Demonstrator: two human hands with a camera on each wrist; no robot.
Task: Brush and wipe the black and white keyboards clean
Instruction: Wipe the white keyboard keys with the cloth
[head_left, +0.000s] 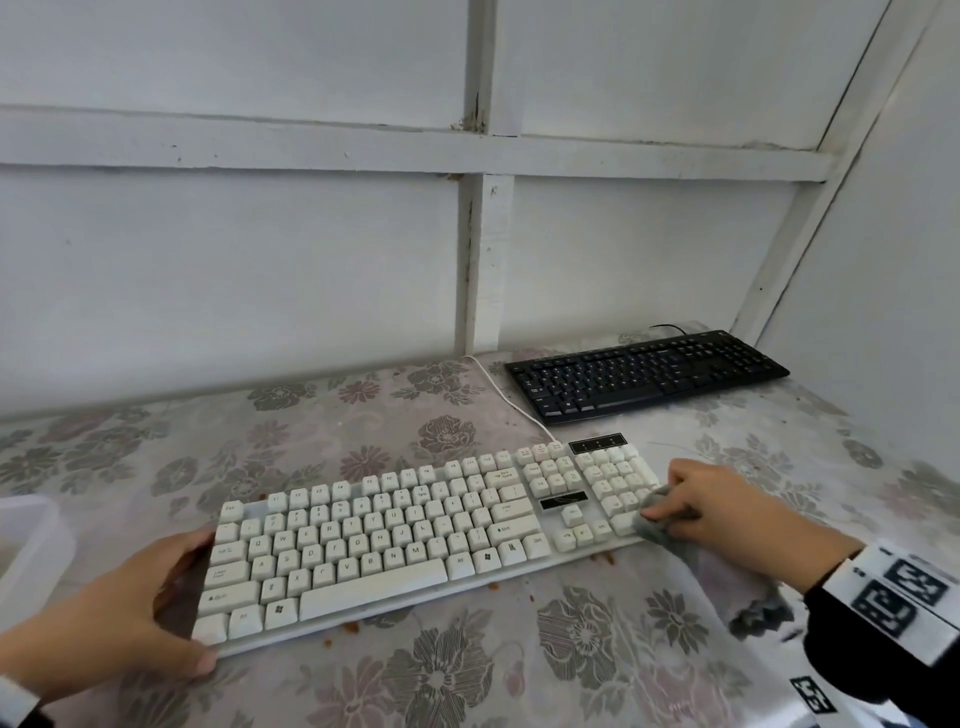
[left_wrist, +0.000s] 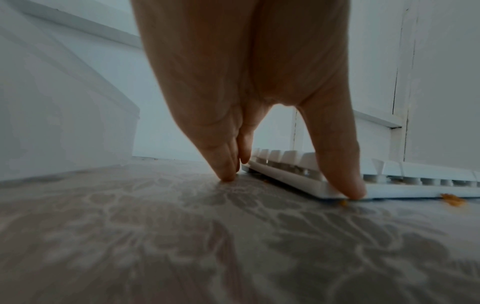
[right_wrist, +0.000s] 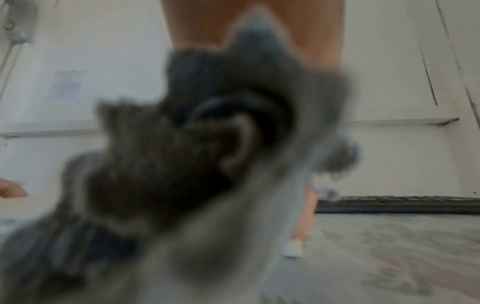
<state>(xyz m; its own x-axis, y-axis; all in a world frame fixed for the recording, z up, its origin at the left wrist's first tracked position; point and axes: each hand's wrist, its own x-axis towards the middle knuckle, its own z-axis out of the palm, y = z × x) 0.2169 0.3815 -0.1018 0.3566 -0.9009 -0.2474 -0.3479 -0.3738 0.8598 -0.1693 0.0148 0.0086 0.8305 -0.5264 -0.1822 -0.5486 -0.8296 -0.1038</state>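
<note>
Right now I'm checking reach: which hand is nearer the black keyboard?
Right. The right hand wipes the white keyboard's numpad end just before the black keyboard; the left hand holds the far end.

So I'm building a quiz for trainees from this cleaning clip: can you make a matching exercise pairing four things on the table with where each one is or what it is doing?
Things:
1. white keyboard
2. black keyboard
3. grey cloth
4. left hand

Places or states:
A. far right, by the wall
B. steadies the keyboard's left end
C. nearest, under both hands
D. pressed on the number pad by the right hand

Pairs: 1-C, 2-A, 3-D, 4-B
</note>
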